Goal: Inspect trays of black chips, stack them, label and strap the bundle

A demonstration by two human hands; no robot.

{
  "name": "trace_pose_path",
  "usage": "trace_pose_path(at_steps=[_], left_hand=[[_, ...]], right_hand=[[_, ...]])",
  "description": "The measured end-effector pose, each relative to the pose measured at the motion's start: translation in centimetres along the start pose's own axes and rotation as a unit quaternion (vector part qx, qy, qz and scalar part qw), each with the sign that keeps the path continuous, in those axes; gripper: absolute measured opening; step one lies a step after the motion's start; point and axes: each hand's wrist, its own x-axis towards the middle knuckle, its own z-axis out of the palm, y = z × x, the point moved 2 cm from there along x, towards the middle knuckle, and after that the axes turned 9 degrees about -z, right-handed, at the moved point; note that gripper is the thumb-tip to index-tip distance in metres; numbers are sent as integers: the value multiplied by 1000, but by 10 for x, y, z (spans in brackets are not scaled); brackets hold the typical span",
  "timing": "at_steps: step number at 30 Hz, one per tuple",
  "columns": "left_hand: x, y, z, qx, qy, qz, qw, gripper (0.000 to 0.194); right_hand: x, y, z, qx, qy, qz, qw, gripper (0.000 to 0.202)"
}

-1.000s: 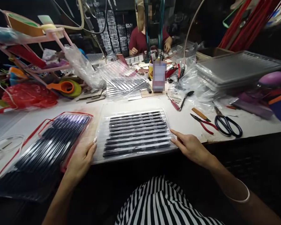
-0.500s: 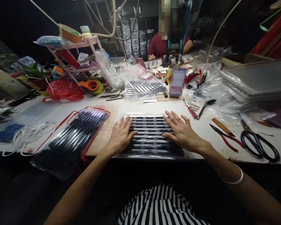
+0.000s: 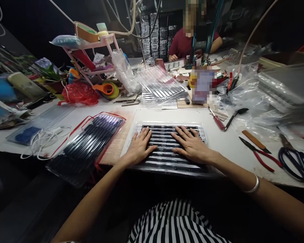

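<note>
In front of me at the table's edge lies a clear plastic tray (image 3: 167, 165) filled with a row of dark, slim sticks, perhaps pens or pencils; their exact kind I cannot make out. My left hand (image 3: 140, 148) rests flat on the left part of the sticks, fingers spread. Over the right part my right hand (image 3: 192, 146) lies flat, fingers apart. Neither hand grips anything. Left of the tray is a second clear tray (image 3: 86, 143) of similar dark sticks, with a red ribbon (image 3: 70, 132) about it, its near end jutting past the table edge.
To the right lie red-handled pliers (image 3: 263, 158), large scissors (image 3: 294, 162) and a screwdriver (image 3: 218, 119). Empty clear trays (image 3: 162, 82) are piled behind. A white cable (image 3: 44, 141) coils at the left. Across the table sits a person in a dark red top (image 3: 179, 44).
Both hands have shifted inward over the sticks, showing more of the tray's side rims. The camera view has turned slightly left, so the surroundings sit further right.
</note>
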Motion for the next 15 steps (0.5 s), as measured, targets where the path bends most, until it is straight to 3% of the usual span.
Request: trace_pose_path(at_steps=[2,5,7,11,15], left_hand=[[-12,-20,-6,-39,-12,3,999,62],[-41,-51,-12,-84,17,-28,996,55],[-60,-62,-12,-108,38,-28,993,52],[-81,-60,-5,-120,63,-14,991,49],[-89,-58,-8,-114,25,8,993,49]], right_hand=[[-16,8,-1,1,5,0,1000,59],[-52,21,-5,21,16,10,1000,51],[-77,25,-8,51,41,8,998,48],[-115,21,-12,99,105,-15,989,49],[-140,11,-16,94,73,-38,992,64]])
